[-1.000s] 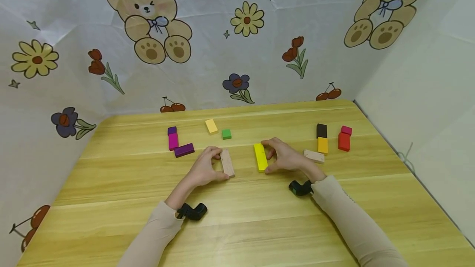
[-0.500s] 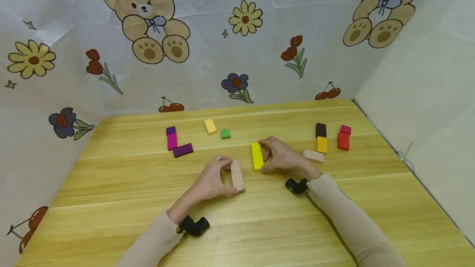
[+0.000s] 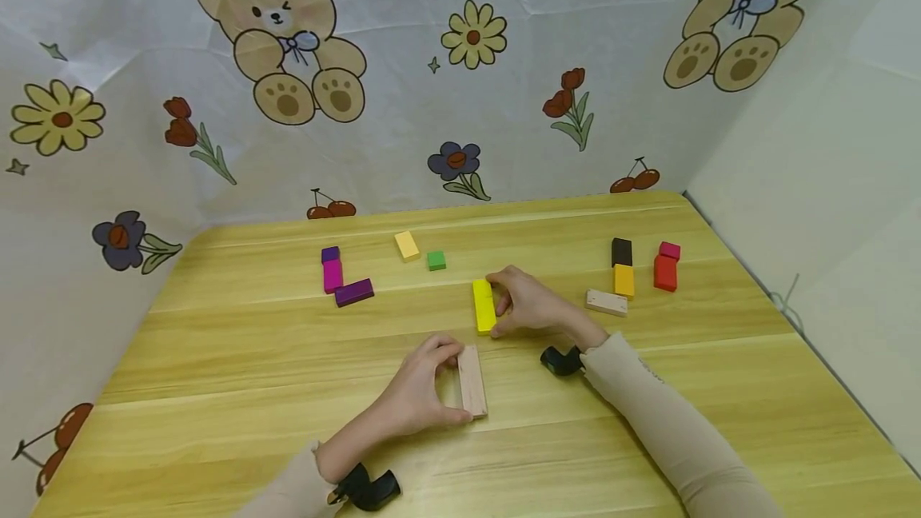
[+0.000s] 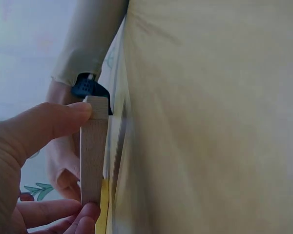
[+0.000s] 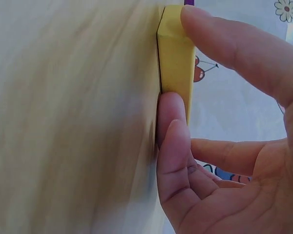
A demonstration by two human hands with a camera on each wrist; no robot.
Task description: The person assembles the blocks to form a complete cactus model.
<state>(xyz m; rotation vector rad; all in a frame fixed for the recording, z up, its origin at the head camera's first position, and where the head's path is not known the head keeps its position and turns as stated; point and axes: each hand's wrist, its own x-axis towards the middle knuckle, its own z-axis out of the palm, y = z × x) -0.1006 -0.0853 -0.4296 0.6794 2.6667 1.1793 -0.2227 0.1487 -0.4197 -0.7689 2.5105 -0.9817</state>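
My left hand [image 3: 420,390] pinches a plain wooden block [image 3: 472,382] lengthwise, thumb on its near end and fingers at its far end. In the left wrist view the same wooden block [image 4: 94,156] stands between thumb and fingertips. Farther back, my right hand [image 3: 531,302] pinches a bright yellow block [image 3: 484,306] by its two ends, close over the table. The right wrist view has the thumb on one end of the yellow block [image 5: 177,63] and curled fingers at the other. The yellow block lies beyond the wooden one, slightly to its right.
Purple [image 3: 355,292] and magenta [image 3: 332,276] blocks lie at left on the wooden table [image 3: 237,358]. Pale yellow [image 3: 407,246] and green [image 3: 436,260] blocks sit at the back. Black [image 3: 622,252], orange [image 3: 623,281], red [image 3: 665,272] and plain wooden [image 3: 607,302] blocks are at right.
My left hand has brought the wooden block toward the near side and a little right. My right hand has shifted slightly left with the yellow block.
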